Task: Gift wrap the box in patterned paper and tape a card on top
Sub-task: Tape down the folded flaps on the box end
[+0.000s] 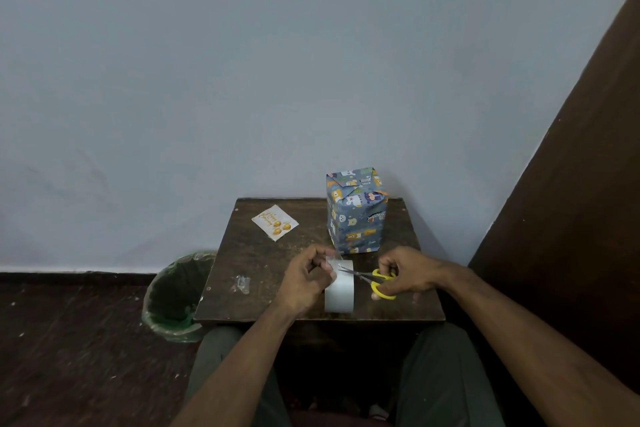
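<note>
Tape-cutting is the step in hand: left hand (309, 279) pinches a strip pulled off the tape roll (339, 288), right hand (405, 276) grips yellow scissors (375, 281) at it, wrapped box (356, 211) at one o'clock, card (275, 222) at eleven, awaiting taping on top

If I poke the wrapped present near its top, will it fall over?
Maybe. The wrapped box stands taller than wide, so a high push could tip it. Its flat base on the table probably stops rolling. Its weight can't be judged.
</note>
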